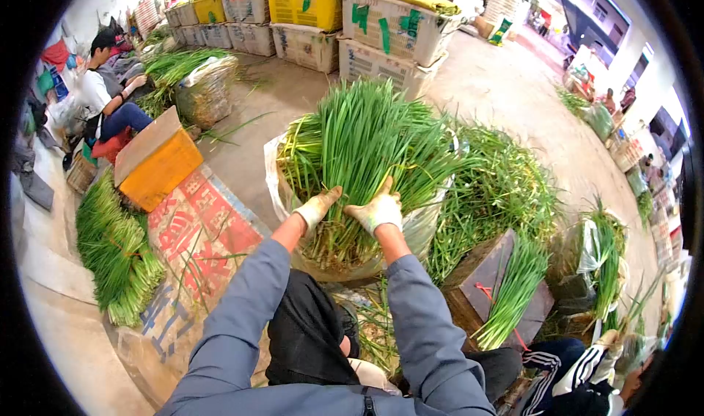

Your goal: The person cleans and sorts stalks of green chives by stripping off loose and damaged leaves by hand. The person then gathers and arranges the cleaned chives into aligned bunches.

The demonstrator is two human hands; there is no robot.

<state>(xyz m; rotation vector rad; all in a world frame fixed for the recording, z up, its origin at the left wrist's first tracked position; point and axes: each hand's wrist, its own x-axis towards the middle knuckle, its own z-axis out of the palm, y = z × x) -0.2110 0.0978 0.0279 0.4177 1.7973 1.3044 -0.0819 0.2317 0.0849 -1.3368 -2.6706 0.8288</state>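
Observation:
A big heap of long green garlic chives (374, 141) stands upright in a white plastic-lined basket (273, 170) in front of me. Both hands wear pale, stained gloves. My left hand (318, 209) grips the lower left of the heap near the stalk ends, its fingers partly among the stalks. From the other side, my right hand (378, 208) holds the chives, thumb reaching inward and fingers partly sunk in the leaves. Between the hands the brownish root ends show below. How many stalks each hand has hold of is hidden.
Loose greens (491, 189) are piled at right, by a wooden box (477, 277) bearing a tied chive bundle (517, 288). More bundles (117, 247) lie at left near an orange box (161, 163). A seated person (110, 93) handles greens; stacked crates (396, 31) stand behind.

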